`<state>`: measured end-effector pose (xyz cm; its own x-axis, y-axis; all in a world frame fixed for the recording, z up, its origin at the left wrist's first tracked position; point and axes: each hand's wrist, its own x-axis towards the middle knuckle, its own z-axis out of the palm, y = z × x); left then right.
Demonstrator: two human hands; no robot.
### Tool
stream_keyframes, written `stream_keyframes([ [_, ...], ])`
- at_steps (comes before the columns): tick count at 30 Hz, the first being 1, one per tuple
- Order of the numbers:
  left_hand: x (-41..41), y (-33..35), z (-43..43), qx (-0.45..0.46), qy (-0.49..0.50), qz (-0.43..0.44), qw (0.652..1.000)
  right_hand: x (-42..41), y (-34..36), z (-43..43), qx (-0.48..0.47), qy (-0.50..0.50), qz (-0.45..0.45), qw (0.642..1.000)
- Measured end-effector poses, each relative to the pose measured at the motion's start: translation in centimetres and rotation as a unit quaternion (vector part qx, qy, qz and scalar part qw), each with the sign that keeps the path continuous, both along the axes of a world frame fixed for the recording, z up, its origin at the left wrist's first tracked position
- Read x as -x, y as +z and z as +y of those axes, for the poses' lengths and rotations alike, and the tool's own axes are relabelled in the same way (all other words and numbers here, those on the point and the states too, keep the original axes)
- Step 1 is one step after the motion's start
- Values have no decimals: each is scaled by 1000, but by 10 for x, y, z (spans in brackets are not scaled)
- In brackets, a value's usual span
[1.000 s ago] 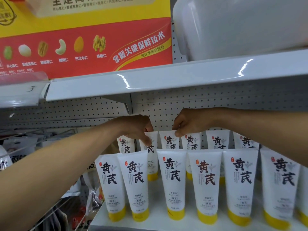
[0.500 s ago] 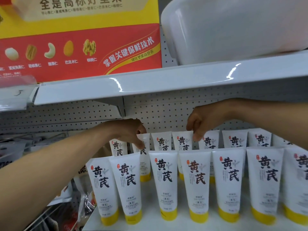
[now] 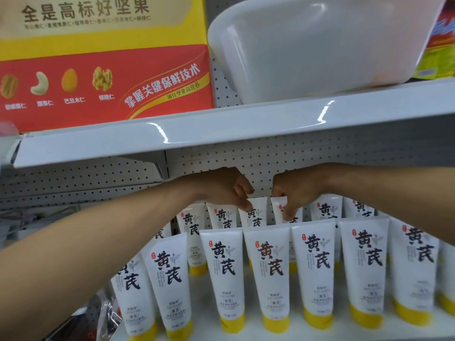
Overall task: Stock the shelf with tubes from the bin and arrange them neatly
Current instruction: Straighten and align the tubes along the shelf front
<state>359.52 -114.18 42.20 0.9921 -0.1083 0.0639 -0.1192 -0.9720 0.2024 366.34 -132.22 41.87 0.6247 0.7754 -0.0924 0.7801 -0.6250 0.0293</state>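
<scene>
Head view: left hand (image 3: 221, 190) pinches top of back-row tube (image 3: 258, 212), right hand (image 3: 298, 190) pinches neighbour tube (image 3: 277, 205); both upright on shelf (image 3: 204, 303), behind front row (image 3: 270, 279)

Head view: sits on my head, faces forward into the tube shelf (image 3: 341, 333).
Nearness: close, within my reach.

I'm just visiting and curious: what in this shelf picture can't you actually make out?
Head view only:
- Inside of the white bin: seen from below, its wall hides any contents.
- Lower parts of the back-row tubes: covered by the front-row tubes.
- Small print on the front-row tubes: blurred.
- Rightmost tube: cut off by the frame edge.
- How the left hand and right hand grip: fingers partly behind tube tops.
</scene>
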Motion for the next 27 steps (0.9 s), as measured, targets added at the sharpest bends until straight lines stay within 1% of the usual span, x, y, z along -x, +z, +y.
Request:
stream_keyframes([
  [4, -4, -4, -8, -17, -23, 0, 1000, -3, -3, 0, -9, -7, -12, 1000],
  [10, -5, -5, -11, -40, -12, -19, 999, -5, -4, -1, -16, 1, -9, 1000],
  [15, -6, -7, -13, -41, -5, -28, 999, -8, -6, -2, -18, 4, -6, 1000],
  [21, -6, -7, -16, -43, 9, -22, 999, -11, -7, -1, -10, 5, -23, 1000],
  [25, -6, -8, -16, -51, 20, -11, 998, -8, -4, -2, -9, -4, -10, 1000],
  [27, -6, -7, -15, -48, 21, -3, 999, -5, 0, -5, -30, -1, 1, 1000],
])
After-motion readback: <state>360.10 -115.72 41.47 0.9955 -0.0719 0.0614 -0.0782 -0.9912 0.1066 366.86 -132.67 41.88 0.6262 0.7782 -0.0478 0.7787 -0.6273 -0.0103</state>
